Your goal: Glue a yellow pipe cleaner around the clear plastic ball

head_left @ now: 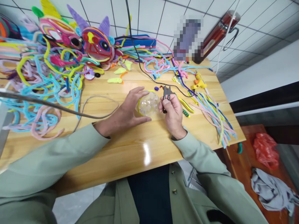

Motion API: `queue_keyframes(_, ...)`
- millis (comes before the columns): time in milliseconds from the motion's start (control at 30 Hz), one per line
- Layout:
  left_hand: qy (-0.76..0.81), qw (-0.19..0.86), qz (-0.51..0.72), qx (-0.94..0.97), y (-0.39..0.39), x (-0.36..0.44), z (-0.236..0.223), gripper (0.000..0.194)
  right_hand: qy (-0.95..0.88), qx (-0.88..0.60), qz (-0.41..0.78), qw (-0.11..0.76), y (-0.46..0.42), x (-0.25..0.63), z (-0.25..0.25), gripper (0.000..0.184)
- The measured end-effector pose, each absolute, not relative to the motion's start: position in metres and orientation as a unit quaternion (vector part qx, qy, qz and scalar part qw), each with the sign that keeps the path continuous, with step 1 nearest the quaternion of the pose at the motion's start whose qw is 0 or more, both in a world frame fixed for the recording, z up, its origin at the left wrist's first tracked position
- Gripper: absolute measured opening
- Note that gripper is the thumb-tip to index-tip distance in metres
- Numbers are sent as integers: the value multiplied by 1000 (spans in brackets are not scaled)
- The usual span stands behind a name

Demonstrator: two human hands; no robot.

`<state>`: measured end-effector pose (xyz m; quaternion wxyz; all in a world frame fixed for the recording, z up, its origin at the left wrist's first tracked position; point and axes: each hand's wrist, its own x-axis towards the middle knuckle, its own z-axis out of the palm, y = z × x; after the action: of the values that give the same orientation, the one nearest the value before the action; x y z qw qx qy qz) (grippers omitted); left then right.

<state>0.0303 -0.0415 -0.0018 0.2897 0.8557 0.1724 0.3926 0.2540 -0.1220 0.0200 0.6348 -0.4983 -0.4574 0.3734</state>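
Note:
My left hand (pixel 127 107) curves around a clear plastic ball (pixel 149 105), thumb on the near side and fingers on the far side. A yellow fuzzy strip runs along the ball's left and far edge. Just right of the ball, my right hand (pixel 173 113) is closed on dark-jawed pliers (pixel 167 91), with the jaws pointing away from me. Yellow and green handles (pixel 186 105) show behind that hand; whether they belong to the same tool I cannot tell. A small blue coil (pixel 156 88) lies beyond the ball.
Two decorated masks (pixel 98 45) stand back left above a heap of fuzzy pipe cleaners (pixel 46 84). A yellow glue gun (pixel 198 81) and a pipe cleaner bundle (pixel 216 115) lie right. A red thermos (pixel 217 35) stands behind. Dark cables (pixel 140 62) cross the wooden table (pixel 126 152).

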Motion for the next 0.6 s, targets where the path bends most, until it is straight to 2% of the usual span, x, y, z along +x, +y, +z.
queue_keyframes(133,203,309,410,834,-38,32,-12,83,-467,-496,391,618,-122,256,22,51)
queue_keyframes(300,281,349,401,799,-37,29,-10,104,-476,-530,379,591,-123,258,24,62)
queue_keyframes(500,288,336,347,827,-41,27,2,85,-480,-530,413,564,-123,256,27,61)
queue_keyframes(600,288,309,366,829,-41,25,5,86,-473,-525,434,559,-123,255,31,55)
